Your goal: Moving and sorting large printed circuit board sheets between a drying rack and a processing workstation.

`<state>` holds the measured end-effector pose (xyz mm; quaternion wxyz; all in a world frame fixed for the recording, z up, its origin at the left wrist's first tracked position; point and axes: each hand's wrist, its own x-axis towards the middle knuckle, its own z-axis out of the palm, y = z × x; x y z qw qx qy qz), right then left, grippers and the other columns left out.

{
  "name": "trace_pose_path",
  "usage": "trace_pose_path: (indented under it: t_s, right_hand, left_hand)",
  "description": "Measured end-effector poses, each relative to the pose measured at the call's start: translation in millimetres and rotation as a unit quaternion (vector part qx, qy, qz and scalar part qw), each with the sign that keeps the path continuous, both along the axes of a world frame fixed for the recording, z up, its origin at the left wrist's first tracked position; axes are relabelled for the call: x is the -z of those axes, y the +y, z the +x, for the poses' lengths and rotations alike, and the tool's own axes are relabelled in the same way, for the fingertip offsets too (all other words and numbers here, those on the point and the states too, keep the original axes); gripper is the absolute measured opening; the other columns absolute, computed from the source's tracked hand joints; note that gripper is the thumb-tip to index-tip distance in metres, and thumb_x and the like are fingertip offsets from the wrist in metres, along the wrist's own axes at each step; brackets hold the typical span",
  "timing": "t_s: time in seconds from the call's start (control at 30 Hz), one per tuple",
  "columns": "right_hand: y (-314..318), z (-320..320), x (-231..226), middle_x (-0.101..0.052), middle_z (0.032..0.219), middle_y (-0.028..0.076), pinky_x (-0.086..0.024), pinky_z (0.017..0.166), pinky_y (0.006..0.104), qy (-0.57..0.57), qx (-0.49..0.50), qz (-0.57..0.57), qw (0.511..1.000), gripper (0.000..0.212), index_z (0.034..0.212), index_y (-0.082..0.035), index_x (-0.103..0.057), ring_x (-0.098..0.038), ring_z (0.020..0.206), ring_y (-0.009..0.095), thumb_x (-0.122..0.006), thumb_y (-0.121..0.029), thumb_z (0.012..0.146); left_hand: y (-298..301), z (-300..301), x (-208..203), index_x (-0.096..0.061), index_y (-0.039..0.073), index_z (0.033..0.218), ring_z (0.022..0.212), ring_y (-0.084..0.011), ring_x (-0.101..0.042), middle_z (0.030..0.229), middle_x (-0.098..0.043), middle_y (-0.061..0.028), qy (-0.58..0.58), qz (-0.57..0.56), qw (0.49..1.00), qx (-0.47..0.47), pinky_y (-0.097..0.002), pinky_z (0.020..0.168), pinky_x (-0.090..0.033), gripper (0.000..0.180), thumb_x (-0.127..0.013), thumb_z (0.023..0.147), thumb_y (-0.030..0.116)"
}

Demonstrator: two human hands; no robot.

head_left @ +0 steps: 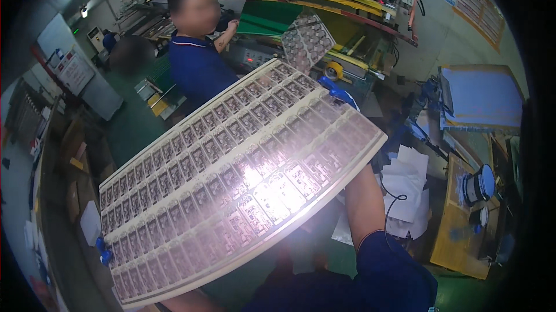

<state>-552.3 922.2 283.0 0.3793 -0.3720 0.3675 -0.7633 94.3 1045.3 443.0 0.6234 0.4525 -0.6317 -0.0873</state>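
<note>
I hold up a large printed sheet [237, 179], covered in rows of small repeated panels, tilted from lower left to upper right. Glare from a lamp washes out its middle. My left hand [103, 251], in a blue glove, grips the sheet's lower left edge; only the fingertips show. Gloved in blue as well, my right hand [339, 92] holds the upper right edge, and its bare forearm runs up from behind the sheet.
A co-worker in a blue shirt [197, 69] stands beyond the sheet, lifting a smaller cut sheet [307, 40] by a green and yellow machine [289, 11]. To the right are a stack of white sheets [483, 98], loose papers [405, 190] and a tape roll [479, 184] on a wooden bench.
</note>
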Motion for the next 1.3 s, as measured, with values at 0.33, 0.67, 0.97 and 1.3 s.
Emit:
trace_pose_path:
  t_s: [0.33, 0.67, 0.97, 1.3]
  right_hand:
    - [9, -36, -5, -0.058, 0.120, 0.013, -0.043, 0.100, 0.0416, 0.004, -0.027, -0.005, 1.000, 0.051, 0.122, 0.000, -0.052, -0.056, 0.108, 0.028, -0.039, -0.043, 0.098]
    - [109, -47, -7, -0.059, 0.119, 0.012, -0.044, 0.100, 0.0410, -0.085, -0.050, -0.014, 0.995, 0.052, 0.121, 0.000, -0.053, -0.057, 0.107, 0.027, -0.040, -0.043, 0.097]
    - [182, -65, 29, -0.064, 0.105, 0.005, -0.046, 0.082, 0.0301, 0.020, 0.063, 0.053, 0.996, 0.031, 0.110, -0.003, -0.062, -0.058, 0.092, 0.016, -0.050, -0.028, 0.095]
    - [191, -119, 46, -0.063, 0.088, 0.002, -0.046, 0.073, 0.0281, 0.093, 0.058, 0.194, 0.975, 0.025, 0.094, -0.002, -0.066, -0.055, 0.079, 0.010, -0.050, -0.020, 0.096]
  left_hand:
    - [27, -45, 16, -0.061, 0.000, 0.094, 0.096, -0.0222, -0.057, 0.101, -0.060, -0.0107, 0.034, 0.008, 0.999, 0.033, -0.0326, 0.086, -0.045, 0.020, -0.051, 0.090, 0.017]
    - [52, -70, 19, -0.062, -0.001, 0.092, 0.095, -0.0239, -0.057, 0.100, -0.060, -0.0120, 0.051, 0.025, 0.994, 0.094, -0.0346, 0.086, -0.046, 0.021, -0.052, 0.090, 0.017]
    - [35, -115, 18, -0.062, -0.003, 0.096, 0.097, -0.0230, -0.057, 0.102, -0.060, -0.0119, -0.077, -0.003, 0.994, 0.076, -0.0347, 0.088, -0.045, 0.021, -0.049, 0.086, 0.009]
    - [-29, -163, 77, -0.066, -0.004, 0.103, 0.081, -0.0091, -0.055, 0.091, -0.064, -0.0009, 0.106, 0.224, 0.966, 0.077, -0.0237, 0.075, -0.044, 0.022, -0.057, 0.087, 0.010]
